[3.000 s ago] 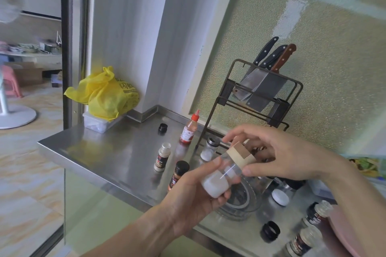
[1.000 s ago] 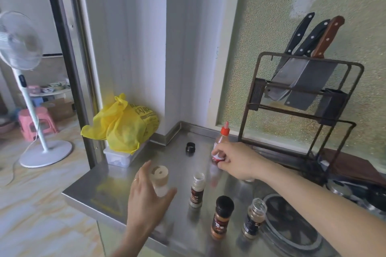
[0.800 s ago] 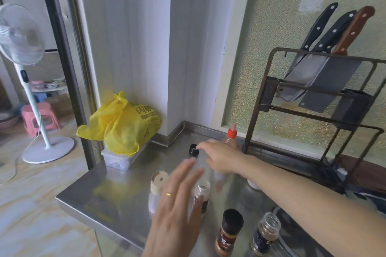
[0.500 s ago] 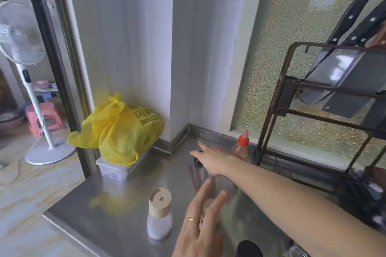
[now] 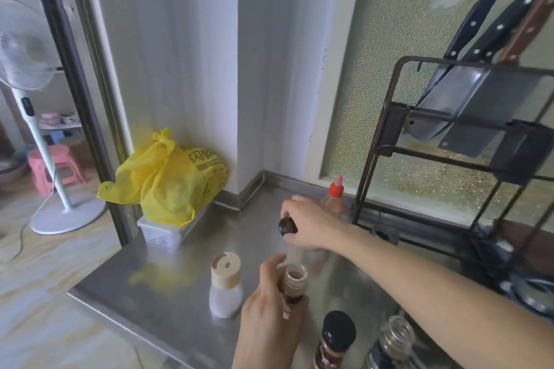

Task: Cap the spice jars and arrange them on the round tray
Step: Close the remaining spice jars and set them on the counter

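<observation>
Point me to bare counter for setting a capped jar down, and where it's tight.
Free: the steel stretch between the yellow bag and the tan-lidded jar, out to the counter's near edge. Crowded: near right, where the left hand, open jar, black-capped jar and another uncapped jar bunch together.

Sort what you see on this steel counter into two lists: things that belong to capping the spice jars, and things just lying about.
Belongs to the job:
black cap held in right hand
open jar gripped by left hand
wood-topped jar
black-capped jar
uncapped jar

Lying about:
yellow bag
knife rack
red-tipped bottle
</observation>
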{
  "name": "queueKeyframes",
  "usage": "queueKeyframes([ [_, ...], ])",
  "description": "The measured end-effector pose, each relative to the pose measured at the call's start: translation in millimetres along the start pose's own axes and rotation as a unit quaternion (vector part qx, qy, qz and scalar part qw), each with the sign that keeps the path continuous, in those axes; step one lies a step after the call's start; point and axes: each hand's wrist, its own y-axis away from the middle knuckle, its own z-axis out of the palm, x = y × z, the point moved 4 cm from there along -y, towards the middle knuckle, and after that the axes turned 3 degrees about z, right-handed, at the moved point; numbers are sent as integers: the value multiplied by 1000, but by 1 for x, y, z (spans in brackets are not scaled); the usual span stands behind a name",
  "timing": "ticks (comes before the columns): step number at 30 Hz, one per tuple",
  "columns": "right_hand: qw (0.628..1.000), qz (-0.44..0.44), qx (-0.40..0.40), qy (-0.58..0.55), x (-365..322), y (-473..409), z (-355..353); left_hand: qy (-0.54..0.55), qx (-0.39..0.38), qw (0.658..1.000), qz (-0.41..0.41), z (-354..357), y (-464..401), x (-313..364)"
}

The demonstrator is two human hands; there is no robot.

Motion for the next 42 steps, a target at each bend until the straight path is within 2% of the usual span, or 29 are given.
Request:
queueKeyframes([
  [3,988,26,56,-140,3,47,-45,17,43,999,18,-13,5,18],
  [6,947,51,84,-305,3,97,-90,34,87,995,44,-29,7,44],
  [11,908,21,109,-403,-9,174,-159,75,114,987,84,-53,12,107],
  [16,926,2,108,-362,0,239,-188,201,71,974,79,-49,35,159],
  [20,941,-10,94,-326,14,286,-199,325,-3,944,57,-31,58,188],
  [23,951,-12,58,-304,27,316,-202,433,-82,898,13,-11,73,198],
  [26,957,0,37,-288,41,341,-203,546,-172,818,-61,15,89,204],
  [28,959,16,12,-281,50,354,-200,572,-201,792,-75,29,98,209],
  [34,982,69,-13,-173,66,372,-184,581,-225,778,-81,58,114,213],
  [39,971,63,-48,-227,77,383,-179,596,-221,763,-113,70,117,211],
  [42,969,76,-38,-232,82,381,-173,598,-222,761,-117,72,120,208],
])
